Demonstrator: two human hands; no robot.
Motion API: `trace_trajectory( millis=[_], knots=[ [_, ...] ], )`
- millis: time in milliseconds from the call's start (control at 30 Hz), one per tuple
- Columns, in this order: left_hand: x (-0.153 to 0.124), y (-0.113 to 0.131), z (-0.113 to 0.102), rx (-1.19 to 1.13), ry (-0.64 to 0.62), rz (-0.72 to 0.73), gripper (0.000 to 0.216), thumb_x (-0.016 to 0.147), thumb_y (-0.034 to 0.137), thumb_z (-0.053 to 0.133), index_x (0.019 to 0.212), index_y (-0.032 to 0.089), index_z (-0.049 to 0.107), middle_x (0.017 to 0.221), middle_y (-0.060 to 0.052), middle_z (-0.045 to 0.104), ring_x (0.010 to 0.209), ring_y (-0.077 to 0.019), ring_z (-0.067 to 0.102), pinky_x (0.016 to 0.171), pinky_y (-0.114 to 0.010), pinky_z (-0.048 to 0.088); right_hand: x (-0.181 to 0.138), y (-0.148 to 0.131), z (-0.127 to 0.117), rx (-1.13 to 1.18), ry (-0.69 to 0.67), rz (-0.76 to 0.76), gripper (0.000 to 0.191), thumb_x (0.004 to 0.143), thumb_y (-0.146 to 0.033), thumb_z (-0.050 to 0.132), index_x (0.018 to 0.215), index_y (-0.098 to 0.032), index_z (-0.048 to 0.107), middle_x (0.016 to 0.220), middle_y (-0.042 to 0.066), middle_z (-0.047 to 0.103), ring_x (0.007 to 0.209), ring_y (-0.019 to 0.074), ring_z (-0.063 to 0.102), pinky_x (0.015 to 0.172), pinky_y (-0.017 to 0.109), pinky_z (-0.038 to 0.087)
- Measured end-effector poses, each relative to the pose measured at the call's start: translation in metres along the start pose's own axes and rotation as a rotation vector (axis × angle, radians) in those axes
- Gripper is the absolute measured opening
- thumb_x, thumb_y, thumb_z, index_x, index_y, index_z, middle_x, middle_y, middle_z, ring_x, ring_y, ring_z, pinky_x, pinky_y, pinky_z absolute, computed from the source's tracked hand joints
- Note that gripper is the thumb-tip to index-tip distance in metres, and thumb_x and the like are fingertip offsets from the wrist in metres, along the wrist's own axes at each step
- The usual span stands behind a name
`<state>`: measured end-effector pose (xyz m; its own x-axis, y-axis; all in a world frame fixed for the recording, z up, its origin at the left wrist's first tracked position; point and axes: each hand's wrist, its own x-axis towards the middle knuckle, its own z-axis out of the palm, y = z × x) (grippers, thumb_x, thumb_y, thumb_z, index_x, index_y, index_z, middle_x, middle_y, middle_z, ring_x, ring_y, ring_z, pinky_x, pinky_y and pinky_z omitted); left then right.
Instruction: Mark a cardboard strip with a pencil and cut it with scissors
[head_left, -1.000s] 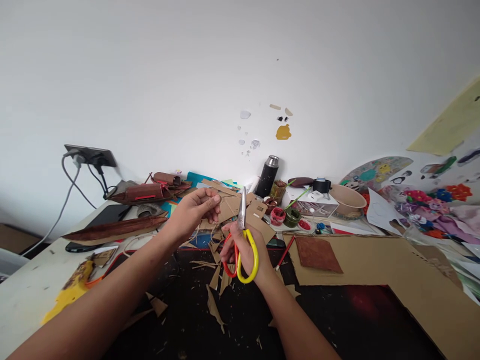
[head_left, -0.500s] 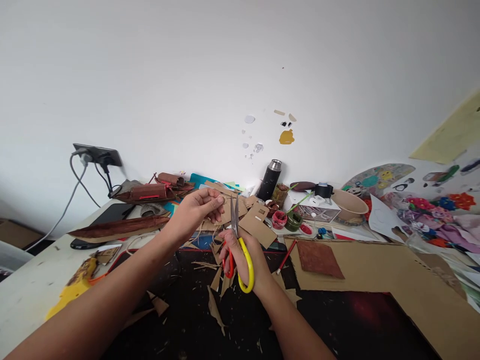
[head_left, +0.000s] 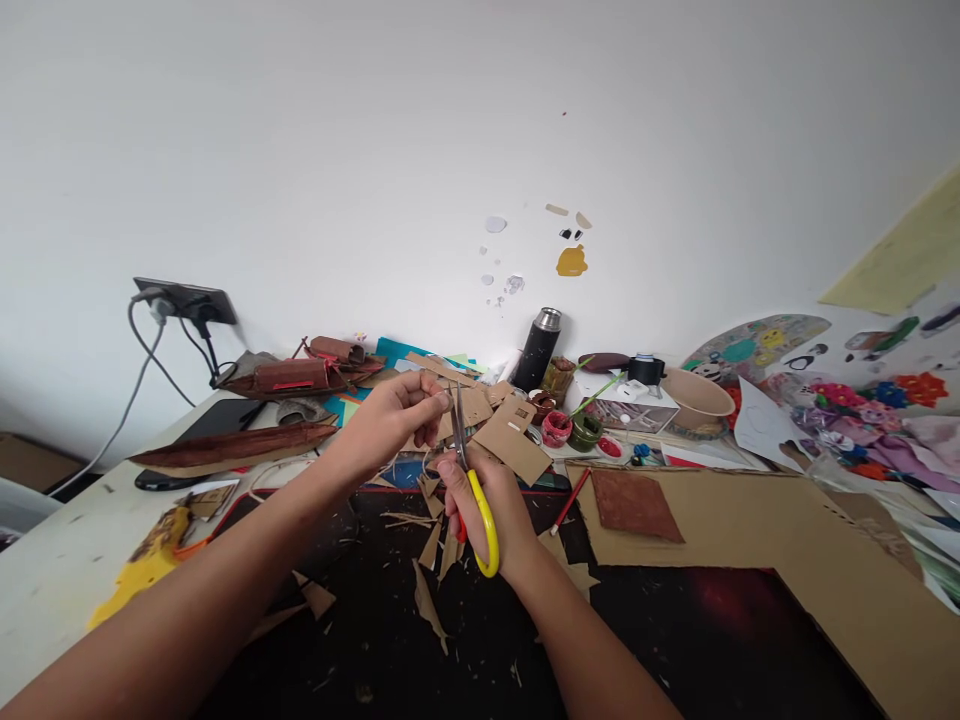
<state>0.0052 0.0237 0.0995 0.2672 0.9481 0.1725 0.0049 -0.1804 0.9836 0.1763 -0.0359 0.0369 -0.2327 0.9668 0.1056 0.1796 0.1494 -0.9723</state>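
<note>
My right hand (head_left: 491, 505) is wrapped round a pair of scissors (head_left: 472, 480) with one yellow and one red handle loop. Their blades point up and away, a little apart, with the tips beside the fingertips of my left hand (head_left: 405, 415). That hand is closed in a pinch, thumb against the fingers. Whatever it holds is too small to make out. Behind the blades lie brown cardboard pieces (head_left: 514, 440). Cardboard offcuts (head_left: 429, 605) are scattered below on the dark mat (head_left: 390, 670).
Open paint jars (head_left: 556, 430) and a black flask (head_left: 540, 350) stand at the back. A reddish-brown painted square (head_left: 637, 505) lies on a large cardboard sheet (head_left: 720, 510) at right, a red pencil (head_left: 570, 502) beside it. Brown painted models (head_left: 292, 377) and a yellow tool (head_left: 150, 560) are at left.
The scissors have tilted and shifted left, bringing their tips close to my left fingertips. My left hand keeps its pinch. The whole view has shifted slightly.
</note>
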Motion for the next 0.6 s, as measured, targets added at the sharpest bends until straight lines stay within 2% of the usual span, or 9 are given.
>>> trace_trajectory(
  millis=[600],
  knots=[
    [-0.0004,0.0016,-0.0001,0.004,-0.033,-0.032,0.022,0.084,0.035,0.074,0.082,0.022,0.056,0.058,0.004,0.058,0.047,-0.0120,0.053,0.051,-0.027,0.043,-0.0003,0.0021,0.0009,-0.082,0.029,-0.021,0.042,0.100,-0.066,0.062,0.099,-0.024,0.067,0.060,-0.001,0.060,0.050,0.0190,0.058,0.050,0.028,0.043]
  ],
)
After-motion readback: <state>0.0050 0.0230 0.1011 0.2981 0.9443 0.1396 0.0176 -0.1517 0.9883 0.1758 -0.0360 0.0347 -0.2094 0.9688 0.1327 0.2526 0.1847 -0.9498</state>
